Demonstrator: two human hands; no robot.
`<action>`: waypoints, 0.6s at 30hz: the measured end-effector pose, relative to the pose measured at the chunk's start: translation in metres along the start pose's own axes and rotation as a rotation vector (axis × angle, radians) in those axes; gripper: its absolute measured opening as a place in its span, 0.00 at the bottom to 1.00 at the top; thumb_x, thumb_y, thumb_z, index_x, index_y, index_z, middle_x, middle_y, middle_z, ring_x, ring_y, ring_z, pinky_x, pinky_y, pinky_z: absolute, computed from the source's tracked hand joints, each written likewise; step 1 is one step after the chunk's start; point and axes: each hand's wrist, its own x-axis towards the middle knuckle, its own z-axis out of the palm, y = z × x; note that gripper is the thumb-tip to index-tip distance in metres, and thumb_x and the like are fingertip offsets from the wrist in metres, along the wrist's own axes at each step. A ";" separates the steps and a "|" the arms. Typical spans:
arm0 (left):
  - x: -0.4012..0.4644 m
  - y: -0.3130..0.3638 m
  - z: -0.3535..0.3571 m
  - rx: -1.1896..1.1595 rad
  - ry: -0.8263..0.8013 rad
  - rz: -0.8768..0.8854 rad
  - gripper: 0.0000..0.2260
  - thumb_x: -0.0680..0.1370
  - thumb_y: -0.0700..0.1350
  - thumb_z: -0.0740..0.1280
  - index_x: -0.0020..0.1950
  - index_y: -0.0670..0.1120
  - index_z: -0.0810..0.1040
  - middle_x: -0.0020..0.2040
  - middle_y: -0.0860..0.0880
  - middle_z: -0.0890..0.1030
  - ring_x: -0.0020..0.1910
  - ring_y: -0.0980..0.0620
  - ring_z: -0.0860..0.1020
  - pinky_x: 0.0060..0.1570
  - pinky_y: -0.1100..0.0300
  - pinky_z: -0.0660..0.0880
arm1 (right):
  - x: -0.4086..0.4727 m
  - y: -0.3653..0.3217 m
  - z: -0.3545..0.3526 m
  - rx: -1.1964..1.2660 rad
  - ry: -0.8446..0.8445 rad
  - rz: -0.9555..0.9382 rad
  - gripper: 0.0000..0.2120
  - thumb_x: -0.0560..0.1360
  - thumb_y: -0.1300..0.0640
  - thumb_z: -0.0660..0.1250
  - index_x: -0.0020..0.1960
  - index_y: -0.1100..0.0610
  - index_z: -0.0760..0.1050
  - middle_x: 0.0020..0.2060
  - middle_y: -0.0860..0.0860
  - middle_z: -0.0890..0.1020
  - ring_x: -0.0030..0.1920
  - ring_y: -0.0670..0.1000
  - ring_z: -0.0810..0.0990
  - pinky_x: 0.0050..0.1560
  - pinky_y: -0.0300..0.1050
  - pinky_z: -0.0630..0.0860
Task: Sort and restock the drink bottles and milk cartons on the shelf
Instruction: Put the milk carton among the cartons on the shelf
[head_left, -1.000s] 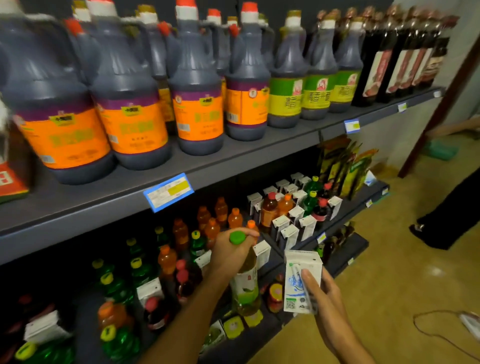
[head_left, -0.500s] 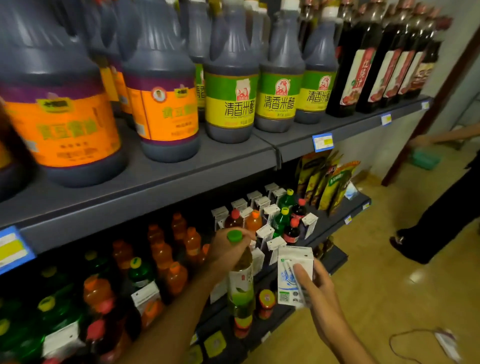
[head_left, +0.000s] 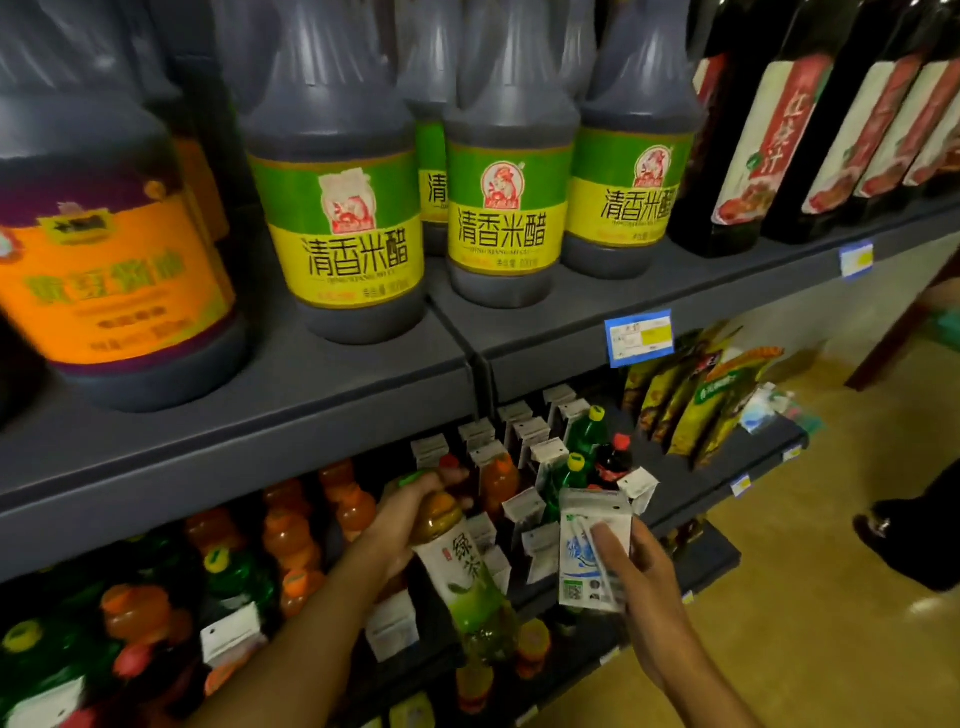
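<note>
I've got my left hand (head_left: 410, 506) wrapped round the neck of a green tea bottle (head_left: 457, 566), tilted, in front of the mid shelf (head_left: 691, 493). Right hand (head_left: 631, 564) grips a white milk carton (head_left: 592, 551) just beside it, thumb across the front. Behind: orange and green bottles w/ more cartons. Vinegar jugs (head_left: 358, 228) on the shelf above.

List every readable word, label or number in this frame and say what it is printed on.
"清香米醋": green-and-yellow labels of the dark vinegar jugs on the upper shelf.
"绿茶": label of the green tea bottle in the left hand.
Blurred, unreadable: orange jug label, red-labelled bottles, blue price tags, milk carton in the right hand.
</note>
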 end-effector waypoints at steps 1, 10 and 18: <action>0.003 -0.001 0.002 0.013 0.012 0.008 0.11 0.80 0.40 0.61 0.58 0.41 0.80 0.58 0.39 0.82 0.50 0.43 0.83 0.49 0.51 0.79 | 0.009 0.000 -0.004 0.002 -0.018 0.008 0.22 0.67 0.46 0.71 0.60 0.49 0.78 0.52 0.51 0.86 0.51 0.56 0.85 0.49 0.59 0.83; 0.008 -0.012 0.024 -0.189 0.212 0.034 0.14 0.80 0.40 0.56 0.57 0.45 0.80 0.56 0.40 0.82 0.47 0.44 0.82 0.48 0.52 0.78 | 0.079 -0.003 -0.041 0.056 -0.241 0.100 0.22 0.67 0.47 0.72 0.60 0.46 0.78 0.49 0.46 0.87 0.49 0.49 0.86 0.42 0.48 0.84; 0.013 -0.028 0.042 -0.402 0.320 0.050 0.19 0.76 0.42 0.58 0.65 0.51 0.76 0.47 0.46 0.87 0.43 0.44 0.86 0.46 0.50 0.79 | 0.114 -0.009 -0.057 0.019 -0.392 0.175 0.29 0.62 0.37 0.75 0.62 0.42 0.77 0.54 0.50 0.85 0.53 0.53 0.85 0.49 0.55 0.83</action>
